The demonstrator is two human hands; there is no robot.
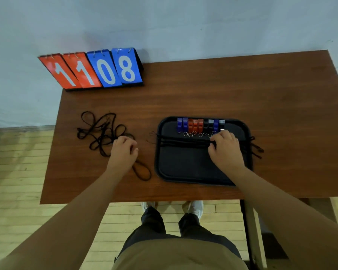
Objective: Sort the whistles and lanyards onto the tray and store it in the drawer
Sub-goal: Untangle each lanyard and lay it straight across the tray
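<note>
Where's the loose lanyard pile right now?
Head view: lanyard pile on the table, left of the tray, below the scoreboard; left hand holds its right edge.

Reaching forward on bare forearms. Gripping tangled lanyards (103, 131) with curled left hand (123, 152), left of tray (183, 179); pinching straightened lanyards (183, 143) with right hand (225, 151) above tray.

Brown wood-grain table (203, 90) fills mid scene, far edge against pale blue-grey wall (164, 20). Flip scoreboard (92, 71) at far-left corner, overhanging the left edge: 2 red cards + 2 blue, reads 1108. Light wood-plank floor (14, 172) left & near. Dark table leg (244, 230) near right. Soft, even light.
</note>
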